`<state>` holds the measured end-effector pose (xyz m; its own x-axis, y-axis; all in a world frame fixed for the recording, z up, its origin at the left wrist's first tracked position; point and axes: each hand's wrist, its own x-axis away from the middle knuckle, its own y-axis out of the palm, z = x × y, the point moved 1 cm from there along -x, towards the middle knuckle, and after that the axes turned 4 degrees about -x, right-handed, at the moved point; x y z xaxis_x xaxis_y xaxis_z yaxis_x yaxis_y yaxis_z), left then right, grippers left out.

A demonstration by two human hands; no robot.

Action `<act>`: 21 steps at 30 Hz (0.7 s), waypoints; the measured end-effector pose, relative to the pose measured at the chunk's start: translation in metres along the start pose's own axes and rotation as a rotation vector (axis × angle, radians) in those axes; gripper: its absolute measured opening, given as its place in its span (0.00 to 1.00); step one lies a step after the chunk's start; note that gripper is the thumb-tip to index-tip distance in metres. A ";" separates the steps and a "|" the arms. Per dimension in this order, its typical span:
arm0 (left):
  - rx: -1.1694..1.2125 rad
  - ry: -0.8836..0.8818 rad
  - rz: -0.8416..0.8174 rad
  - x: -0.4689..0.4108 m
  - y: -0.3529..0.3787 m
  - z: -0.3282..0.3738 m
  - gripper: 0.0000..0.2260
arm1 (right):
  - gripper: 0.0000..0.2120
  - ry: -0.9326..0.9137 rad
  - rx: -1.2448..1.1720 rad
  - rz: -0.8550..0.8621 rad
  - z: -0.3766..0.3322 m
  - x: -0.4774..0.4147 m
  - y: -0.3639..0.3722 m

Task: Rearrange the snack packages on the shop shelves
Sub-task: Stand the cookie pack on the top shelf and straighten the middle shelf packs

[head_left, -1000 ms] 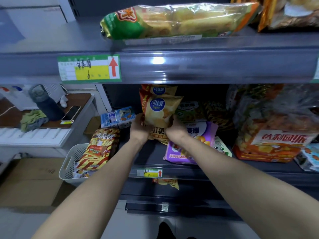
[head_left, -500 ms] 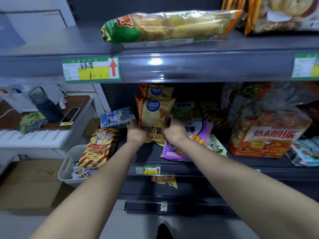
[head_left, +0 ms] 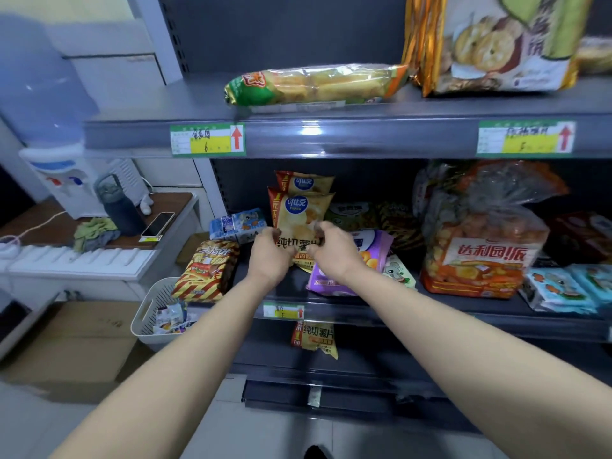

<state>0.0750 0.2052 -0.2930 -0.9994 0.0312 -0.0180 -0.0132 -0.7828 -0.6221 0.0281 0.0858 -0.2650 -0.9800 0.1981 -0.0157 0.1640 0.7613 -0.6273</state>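
Head view: my left hand (head_left: 270,251) and right hand (head_left: 332,250) each pinch a lower side of the front chip bag (head_left: 303,220), upright on the middle shelf (head_left: 463,313) before a second chip bag (head_left: 304,182), beside a purple packet (head_left: 371,256).

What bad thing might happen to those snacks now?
Both hands, left hand and right hand, pinch the front chip bag; squeezing hard might crush the chips. That bag stands upright, so it may topple forward once released. The striped snack bag leans off the shelf's left end and could drop into the basket if nudged.
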 end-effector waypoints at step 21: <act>0.157 0.523 0.148 0.179 -0.048 0.197 0.16 | 0.20 -0.353 -0.036 0.282 -0.048 0.145 -0.194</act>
<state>-0.1096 0.1260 -0.1115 -0.8420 0.1868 -0.5060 0.0806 -0.8840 -0.4605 -0.1400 -0.0035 -0.1085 -0.8739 0.1829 -0.4504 0.4275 0.7302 -0.5330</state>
